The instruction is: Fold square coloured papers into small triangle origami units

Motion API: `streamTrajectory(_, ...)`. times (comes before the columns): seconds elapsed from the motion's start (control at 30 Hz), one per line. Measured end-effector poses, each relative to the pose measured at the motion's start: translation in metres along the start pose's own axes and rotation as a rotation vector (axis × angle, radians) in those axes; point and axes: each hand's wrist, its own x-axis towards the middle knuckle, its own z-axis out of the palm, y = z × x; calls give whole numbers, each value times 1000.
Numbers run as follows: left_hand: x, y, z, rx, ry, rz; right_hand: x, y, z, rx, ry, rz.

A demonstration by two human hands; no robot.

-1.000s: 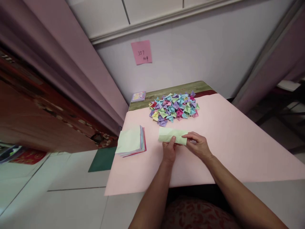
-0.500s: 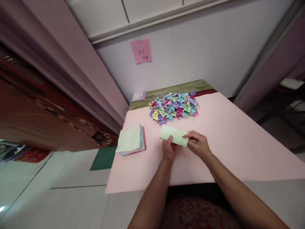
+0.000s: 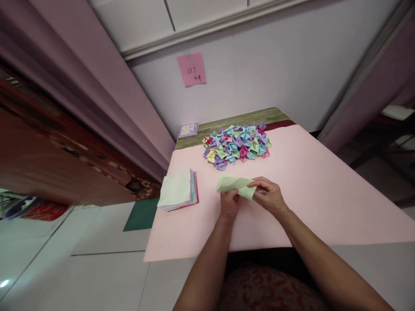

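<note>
A pale green sheet of paper (image 3: 234, 183), folded and slightly creased, is held above the pink-covered table. My left hand (image 3: 229, 203) grips its lower left edge, with the thumb against the paper and some fingers hidden behind it. At the right end, my right hand (image 3: 268, 196) pinches the same paper between thumb and fingers. To the left lies a stack of square coloured paper (image 3: 176, 188) with a pale green sheet on top. Beyond my hands is a pile of small folded paper pieces (image 3: 236, 144) in many colours.
The table has a pink cover (image 3: 308, 185). A small printed pack (image 3: 188, 129) lies at the back left corner. On the wall is a pink note (image 3: 191, 69) with handwriting. A purple curtain (image 3: 129, 77) hangs along the left side.
The pale green paper has tilted and its upper edge has come down towards me, so it looks narrower and bent. My left thumb has shifted slightly lower; the right hand has barely moved.
</note>
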Motion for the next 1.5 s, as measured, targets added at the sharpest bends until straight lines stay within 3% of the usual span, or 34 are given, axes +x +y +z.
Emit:
streamTrajectory(0.23,-2,2,-3,62,-23,-53,1,0,0,13,6,29)
streamTrajectory(0.4,-3,4,-1,128,-54,-97,1,-2,1,50,68,139)
streamTrajectory(0.53,-6,5,2,279,-74,-83,0,1,3,71,126,265)
streamTrajectory(0.63,-6,3,2,393,-49,-73,1,0,4,110,154,268)
streamTrajectory(0.77,-6,0,1,444,-17,-61,3,-3,2,161,82,247)
streamTrajectory(0.87,-6,0,0,436,-32,-78,4,-3,1,211,-10,287)
streamTrajectory(1.0,-6,0,2,391,-43,-78,3,0,0,252,-14,343)
streamTrajectory(1.17,0,3,2,110,89,0,3,0,0,202,-38,349)
streamTrajectory(1.3,4,7,-1,-50,107,-93,2,-1,0,199,-89,351)
streamTrajectory(1.5,4,8,-3,-15,92,-126,1,0,2,223,-105,333)
